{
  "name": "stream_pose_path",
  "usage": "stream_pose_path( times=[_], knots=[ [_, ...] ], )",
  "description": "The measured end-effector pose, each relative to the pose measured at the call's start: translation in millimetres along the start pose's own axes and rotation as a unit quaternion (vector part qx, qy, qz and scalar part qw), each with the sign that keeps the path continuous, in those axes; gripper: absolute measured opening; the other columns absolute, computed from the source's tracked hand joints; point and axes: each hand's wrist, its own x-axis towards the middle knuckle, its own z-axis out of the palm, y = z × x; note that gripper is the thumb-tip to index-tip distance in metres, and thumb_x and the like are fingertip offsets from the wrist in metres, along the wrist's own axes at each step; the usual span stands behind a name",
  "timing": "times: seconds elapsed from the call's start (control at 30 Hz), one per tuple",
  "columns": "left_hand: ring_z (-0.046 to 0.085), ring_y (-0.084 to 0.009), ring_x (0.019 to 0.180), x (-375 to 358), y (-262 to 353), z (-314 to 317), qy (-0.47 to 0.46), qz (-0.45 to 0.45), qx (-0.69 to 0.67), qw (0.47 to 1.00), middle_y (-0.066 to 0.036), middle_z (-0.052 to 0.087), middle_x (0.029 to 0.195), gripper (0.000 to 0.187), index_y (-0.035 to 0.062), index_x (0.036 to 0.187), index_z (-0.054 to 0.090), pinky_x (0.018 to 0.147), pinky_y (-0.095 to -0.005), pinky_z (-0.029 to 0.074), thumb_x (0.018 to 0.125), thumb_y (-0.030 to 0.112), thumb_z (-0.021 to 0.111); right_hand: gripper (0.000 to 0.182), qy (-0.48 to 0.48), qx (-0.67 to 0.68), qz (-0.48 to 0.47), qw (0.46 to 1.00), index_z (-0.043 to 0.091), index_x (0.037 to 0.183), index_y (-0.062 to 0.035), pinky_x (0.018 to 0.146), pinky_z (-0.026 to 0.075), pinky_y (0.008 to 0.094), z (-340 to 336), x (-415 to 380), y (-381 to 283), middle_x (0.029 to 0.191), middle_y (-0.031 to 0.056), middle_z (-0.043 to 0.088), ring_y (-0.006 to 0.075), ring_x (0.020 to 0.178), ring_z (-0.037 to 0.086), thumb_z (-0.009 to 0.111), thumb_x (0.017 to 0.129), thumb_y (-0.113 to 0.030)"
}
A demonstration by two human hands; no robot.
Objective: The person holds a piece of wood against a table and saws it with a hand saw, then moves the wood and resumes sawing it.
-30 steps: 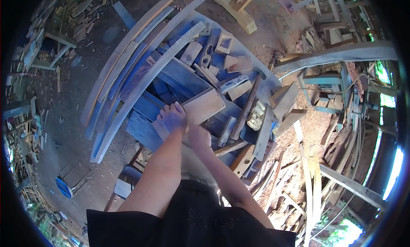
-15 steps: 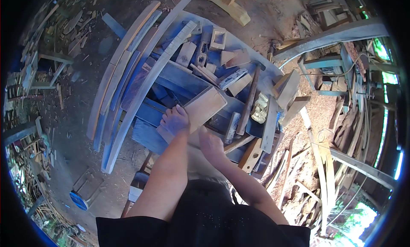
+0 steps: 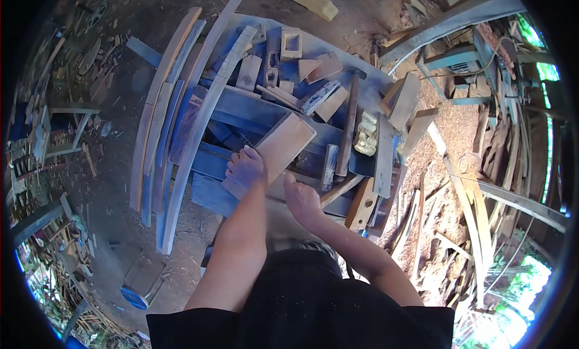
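A pale rectangular wooden board [image 3: 284, 145] lies at a slant over the near side of the cluttered workbench. My left hand [image 3: 246, 168] is wrapped over its left edge, fingers curled on the far side. Beside the board's lower right edge is my right hand [image 3: 303, 199], closed with the thumb on top; whatever it may hold is hidden. A thin dark item [image 3: 246, 137] sticks out by the left fingers, too small to name. Right of the board lie a narrow worn block [image 3: 329, 167] and a long-handled hammer [image 3: 348, 129].
Long curved wooden strips [image 3: 205, 120] run along the bench's left side. Wood offcuts, a hollow square block [image 3: 292, 43] and a lumpy yellowish piece [image 3: 366, 134] crowd the far and right parts. A stool [image 3: 140, 289] stands on the floor at left; sawdust [image 3: 446, 168] covers the right.
The head view has turned slightly, so the bench appears shifted. My right hand has gone from blurred to sharper, a little lower beside the board. My left hand keeps its grip.
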Motion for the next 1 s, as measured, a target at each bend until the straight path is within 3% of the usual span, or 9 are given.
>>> stream_pose_path(
  times=[0.17,0.23,0.47,0.53,0.6,0.67,0.8,0.9,1.0],
  knots=[
    [0.058,-0.0310,0.091,0,0,-2,0.003,0.002,-0.006,1.000,-0.010,0.064,0.095,0.046,0.0110,0.086,0.070,0.081,-0.0454,0.038,0.097,0.037,0.034,0.011,0.044,-0.041,-0.025,0.998,0.046,0.096,-0.0040,0.059,0.057,0.0354,21,39,-11,0.073,0.0139,0.066,0.0277,0.070,0.070,0.054,0.089,-0.009],
    [0.057,-0.0316,0.091,-2,-2,1,0.003,0.004,0.004,1.000,-0.010,0.064,0.096,0.047,0.0112,0.087,0.070,0.082,-0.0456,0.038,0.098,0.038,0.033,0.019,0.059,0.030,-0.041,0.997,0.045,0.105,-0.0038,0.060,0.056,0.0433,17,21,0,0.074,0.0168,0.067,0.0325,0.069,0.070,0.050,0.088,-0.008],
    [0.057,-0.0318,0.093,-4,-4,3,-0.012,0.003,0.008,1.000,-0.010,0.064,0.099,0.047,0.0120,0.089,0.070,0.082,-0.0453,0.038,0.098,0.040,0.033,0.030,0.042,-0.005,-0.021,0.999,0.046,0.115,-0.0042,0.056,0.057,0.0366,27,12,0,0.074,0.0122,0.067,0.0264,0.066,0.070,0.054,0.086,-0.010],
    [0.057,-0.0314,0.093,-3,0,-3,-0.016,-0.003,-0.007,1.000,-0.010,0.064,0.098,0.046,0.0121,0.089,0.070,0.082,-0.0454,0.038,0.098,0.040,0.033,0.012,0.101,-0.087,-0.042,0.990,0.048,0.096,-0.0045,0.055,0.056,0.0306,20,38,-16,0.071,0.0093,0.068,0.0212,0.066,0.071,0.055,0.089,-0.011],
    [0.057,-0.0314,0.093,-1,-1,4,-0.009,0.002,-0.003,1.000,-0.010,0.064,0.098,0.047,0.0121,0.089,0.070,0.082,-0.0455,0.038,0.097,0.040,0.033,0.011,0.076,-0.066,-0.034,0.994,0.048,0.095,-0.0039,0.055,0.056,0.0306,16,27,-10,0.071,0.0089,0.068,0.0207,0.066,0.071,0.054,0.089,-0.011],
    [0.058,-0.0314,0.093,-1,-4,7,-0.009,0.005,0.000,1.000,-0.010,0.064,0.098,0.047,0.0121,0.089,0.070,0.082,-0.0456,0.038,0.097,0.040,0.033,0.028,0.038,-0.019,-0.023,0.999,0.045,0.115,-0.0039,0.056,0.056,0.0349,17,6,5,0.072,0.0108,0.067,0.0237,0.066,0.070,0.051,0.088,-0.009],
    [0.058,-0.0317,0.092,0,-2,5,-0.019,-0.007,0.003,1.000,-0.010,0.064,0.099,0.048,0.0112,0.089,0.070,0.083,-0.0455,0.038,0.097,0.041,0.032,0.022,0.017,-0.049,0.035,0.998,0.045,0.108,-0.0028,0.058,0.056,0.0349,13,-8,7,0.071,0.0125,0.067,0.0250,0.068,0.070,0.052,0.088,-0.010],
    [0.058,-0.0318,0.092,-4,-3,-2,-0.027,-0.003,0.003,1.000,-0.010,0.064,0.099,0.048,0.0108,0.090,0.070,0.082,-0.0457,0.038,0.097,0.040,0.033,0.008,0.110,-0.065,-0.062,0.990,0.047,0.095,-0.0040,0.056,0.057,0.0326,25,27,-8,0.071,0.0097,0.068,0.0228,0.065,0.071,0.052,0.090,-0.010],
    [0.057,-0.0321,0.092,-2,0,-3,-0.015,0.003,-0.007,1.000,-0.011,0.064,0.099,0.046,0.0098,0.090,0.069,0.082,-0.0465,0.038,0.098,0.037,0.034,0.009,0.073,-0.044,-0.011,0.996,0.048,0.096,-0.0049,0.058,0.057,0.0310,27,38,-15,0.070,0.0095,0.067,0.0214,0.067,0.071,0.053,0.090,-0.010]
  ],
)
